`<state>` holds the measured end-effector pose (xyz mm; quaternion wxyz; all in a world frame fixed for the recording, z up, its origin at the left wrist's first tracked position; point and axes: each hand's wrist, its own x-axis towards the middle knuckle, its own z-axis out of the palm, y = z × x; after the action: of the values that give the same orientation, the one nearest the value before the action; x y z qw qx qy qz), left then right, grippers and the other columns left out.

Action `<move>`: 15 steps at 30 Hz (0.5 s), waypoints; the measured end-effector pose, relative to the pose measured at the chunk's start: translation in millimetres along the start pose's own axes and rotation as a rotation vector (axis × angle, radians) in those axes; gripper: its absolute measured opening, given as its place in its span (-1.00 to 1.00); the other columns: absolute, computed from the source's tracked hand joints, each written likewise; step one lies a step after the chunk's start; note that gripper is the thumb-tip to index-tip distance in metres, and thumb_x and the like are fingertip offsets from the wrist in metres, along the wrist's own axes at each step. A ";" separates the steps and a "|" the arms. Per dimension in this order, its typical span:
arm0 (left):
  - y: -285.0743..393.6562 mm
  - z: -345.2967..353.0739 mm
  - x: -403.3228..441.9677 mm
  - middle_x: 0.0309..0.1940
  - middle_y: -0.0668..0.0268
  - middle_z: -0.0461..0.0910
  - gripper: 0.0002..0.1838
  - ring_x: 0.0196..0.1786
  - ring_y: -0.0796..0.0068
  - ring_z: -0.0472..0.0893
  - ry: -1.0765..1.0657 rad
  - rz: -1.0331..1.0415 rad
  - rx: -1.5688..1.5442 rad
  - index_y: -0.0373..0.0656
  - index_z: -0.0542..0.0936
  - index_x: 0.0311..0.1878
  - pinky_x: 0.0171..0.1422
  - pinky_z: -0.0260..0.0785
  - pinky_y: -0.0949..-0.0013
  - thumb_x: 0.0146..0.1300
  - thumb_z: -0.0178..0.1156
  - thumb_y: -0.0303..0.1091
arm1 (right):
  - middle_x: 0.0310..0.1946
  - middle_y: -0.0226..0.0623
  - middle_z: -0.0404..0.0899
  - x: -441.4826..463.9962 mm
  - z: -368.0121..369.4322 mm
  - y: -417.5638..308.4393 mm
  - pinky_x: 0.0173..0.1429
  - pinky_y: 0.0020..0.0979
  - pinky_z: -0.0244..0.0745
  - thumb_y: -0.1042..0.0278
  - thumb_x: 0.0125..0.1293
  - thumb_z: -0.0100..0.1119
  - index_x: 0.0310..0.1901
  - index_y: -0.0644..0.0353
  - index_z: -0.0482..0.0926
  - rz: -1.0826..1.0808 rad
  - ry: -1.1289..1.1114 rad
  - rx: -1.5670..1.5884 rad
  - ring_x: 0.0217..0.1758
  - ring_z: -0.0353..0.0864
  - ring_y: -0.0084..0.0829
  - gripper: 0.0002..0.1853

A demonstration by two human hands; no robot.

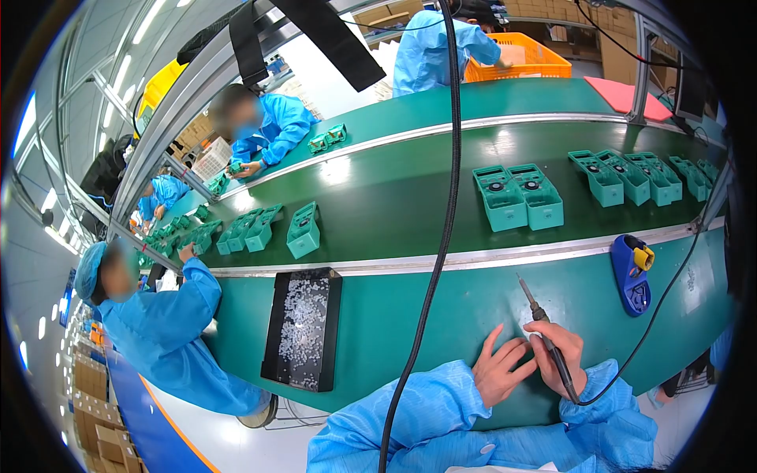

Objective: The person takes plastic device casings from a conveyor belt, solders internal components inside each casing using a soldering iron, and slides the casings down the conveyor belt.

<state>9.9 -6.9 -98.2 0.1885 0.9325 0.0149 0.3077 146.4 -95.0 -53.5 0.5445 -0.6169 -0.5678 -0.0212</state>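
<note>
My right hand (pixel 569 353) is wrapped round a soldering iron (pixel 538 310), whose metal tip points up and away over the green work surface. A cord runs from the iron's rear end. Something small and white shows by my right fingertips; I cannot make out what it is. Close beside it, my left hand (pixel 498 370) lies low over the surface with its fingers stretched out and apart, holding nothing that I can see. To the right of the iron stands a blue soldering iron holder (pixel 630 276) with a yellow part on top.
A black tray (pixel 334 339) of small translucent pieces lies to the left. Beyond a metal rail, green plastic housings (pixel 505 206) stand along the belt (pixel 394 197). A black cable (pixel 441 260) hangs across the view. Co-workers in blue sit left and across; an orange crate (pixel 520 72) is behind.
</note>
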 end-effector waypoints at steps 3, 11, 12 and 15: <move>-0.7 1.0 -1.2 0.00 0.19 0.52 -0.60 0.21 0.21 0.50 0.001 0.002 0.005 -0.03 0.60 0.00 0.48 -0.01 -0.32 0.01 0.32 -0.44 | -0.43 -0.10 0.63 0.3 -0.4 -0.6 -0.43 -0.38 0.50 0.71 0.13 0.21 -0.10 0.27 0.62 0.002 -0.002 -0.002 -0.49 0.67 -0.20 -0.72; 0.4 -2.4 0.5 0.01 0.20 0.51 -0.56 0.22 0.22 0.50 -0.010 0.007 0.010 -0.02 0.60 -0.01 0.48 -0.02 -0.33 -0.05 0.32 -0.46 | -0.46 -0.11 0.62 -0.1 -0.6 0.0 -0.45 -0.38 0.47 0.71 0.13 0.21 -0.10 0.27 0.62 0.000 -0.005 -0.010 -0.52 0.65 -0.23 -0.72; 0.8 -2.8 0.8 0.02 0.20 0.51 -0.56 0.22 0.22 0.49 -0.012 0.006 0.011 -0.02 0.60 -0.01 0.48 -0.02 -0.33 -0.06 0.32 -0.46 | -0.46 -0.11 0.62 0.0 -0.5 -0.2 -0.45 -0.38 0.47 0.71 0.13 0.21 -0.10 0.27 0.62 -0.003 0.001 -0.009 -0.52 0.64 -0.23 -0.72; 1.0 -2.5 0.3 0.02 0.20 0.51 -0.57 0.23 0.22 0.49 -0.012 0.002 0.009 -0.02 0.60 -0.01 0.48 -0.02 -0.33 -0.05 0.31 -0.46 | -0.46 -0.12 0.62 0.8 0.3 -1.0 -0.45 -0.38 0.47 0.71 0.13 0.21 -0.10 0.27 0.62 -0.008 0.013 -0.006 -0.52 0.64 -0.23 -0.72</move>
<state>8.6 -6.9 -95.8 0.1840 0.9352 0.0144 0.3023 145.8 -94.5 -52.5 0.5461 -0.6161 -0.5668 -0.0290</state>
